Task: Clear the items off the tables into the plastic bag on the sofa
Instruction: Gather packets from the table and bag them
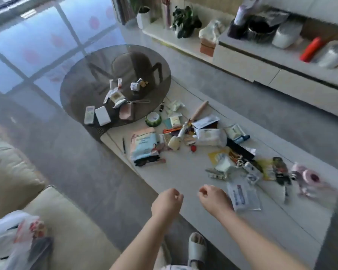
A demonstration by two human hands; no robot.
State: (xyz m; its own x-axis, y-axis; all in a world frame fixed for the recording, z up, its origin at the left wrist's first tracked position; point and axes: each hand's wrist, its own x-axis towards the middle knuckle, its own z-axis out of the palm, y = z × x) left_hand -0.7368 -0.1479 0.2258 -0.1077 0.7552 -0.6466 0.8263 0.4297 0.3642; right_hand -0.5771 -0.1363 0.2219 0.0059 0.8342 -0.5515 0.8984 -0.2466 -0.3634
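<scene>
You have two counters (183,172) (82,75) and one plastic bag (12,236). At ten o'clock lie two flat white boxes (89,114) (102,115). One pen (124,145) lies beside one magazine stack (144,147).

Glossy grey floor (82,172) reflecting window; low white cabinet (281,75) opposite.

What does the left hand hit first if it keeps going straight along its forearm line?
Probably bare top of the white table first. Beyond the left hand, the line seems to run toward the cream bottle in the central clutter; depth is unclear.
</scene>
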